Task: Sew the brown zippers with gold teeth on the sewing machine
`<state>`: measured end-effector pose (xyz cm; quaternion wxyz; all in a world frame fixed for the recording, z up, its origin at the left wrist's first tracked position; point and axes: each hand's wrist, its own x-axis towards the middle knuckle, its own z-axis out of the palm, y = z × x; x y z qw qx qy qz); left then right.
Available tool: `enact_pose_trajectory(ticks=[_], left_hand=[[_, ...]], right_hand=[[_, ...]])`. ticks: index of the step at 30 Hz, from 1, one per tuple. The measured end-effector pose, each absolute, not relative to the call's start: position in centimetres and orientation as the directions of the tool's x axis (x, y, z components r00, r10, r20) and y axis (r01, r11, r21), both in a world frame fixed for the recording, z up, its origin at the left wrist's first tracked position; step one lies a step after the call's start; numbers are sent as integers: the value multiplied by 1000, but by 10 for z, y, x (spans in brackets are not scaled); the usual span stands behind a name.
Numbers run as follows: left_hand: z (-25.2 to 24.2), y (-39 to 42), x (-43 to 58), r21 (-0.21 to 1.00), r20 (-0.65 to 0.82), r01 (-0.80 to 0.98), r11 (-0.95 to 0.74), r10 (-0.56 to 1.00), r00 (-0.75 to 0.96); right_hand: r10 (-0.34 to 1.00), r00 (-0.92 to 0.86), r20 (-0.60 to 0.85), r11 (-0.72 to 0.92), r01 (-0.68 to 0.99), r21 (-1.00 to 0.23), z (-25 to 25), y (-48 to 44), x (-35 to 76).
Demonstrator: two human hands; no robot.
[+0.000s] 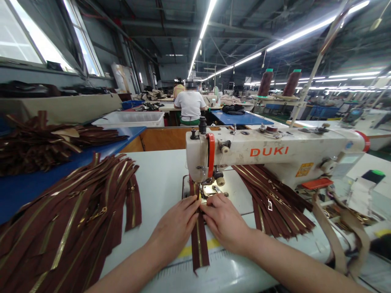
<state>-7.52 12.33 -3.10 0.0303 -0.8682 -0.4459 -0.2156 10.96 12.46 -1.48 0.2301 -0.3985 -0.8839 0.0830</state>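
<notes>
A maroon zipper strip [200, 240] with gold teeth lies on the pale table, running from the table's front edge up under the presser foot [205, 189] of a white DUKI sewing machine [275, 156]. My left hand [175, 230] presses its fingers flat on the strip's left edge just before the foot. My right hand [224, 221] rests on the strip's right edge, fingertips meeting the left hand's. Both hands hold the strip down against the table.
A big heap of maroon zippers [70, 228] covers the table's left side. Another bundle [275, 201] lies under the machine arm at right. More zippers [36, 142] sit on a blue bench. A person in a white shirt [190, 106] sits far ahead. Two thread cones [265, 82] stand behind.
</notes>
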Motion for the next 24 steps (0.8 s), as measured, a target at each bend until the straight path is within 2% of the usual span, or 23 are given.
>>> enact_pose_trajectory(ticks=[4, 10, 13, 16, 19, 22, 24], left_hand=[[-32, 125, -76, 140, 411, 782, -607, 754, 512], [-27, 123, -75, 174, 388, 773, -610, 764, 516], [-27, 121, -75, 172, 377, 788, -591, 779, 502], [-30, 120, -77, 145, 357, 808, -571, 792, 495], [-29, 121, -77, 106, 343, 812, -574, 788, 512], [-24, 125, -75, 75, 320, 803, -591, 777, 542], [-20, 129, -72, 61, 295, 802, -595, 778, 555]], right_hand=[[718, -600, 351, 694, 657, -296, -14, 124, 109], [653, -688, 316, 725, 688, -1, -12, 124, 104], [628, -713, 311, 741, 670, 43, -11, 124, 103], [636, -704, 316, 749, 662, -33, -10, 125, 108], [653, -676, 341, 755, 616, -224, -11, 136, 118], [766, -518, 380, 642, 605, -470, -13, 163, 129], [848, -383, 367, 530, 625, -573, -12, 186, 132]])
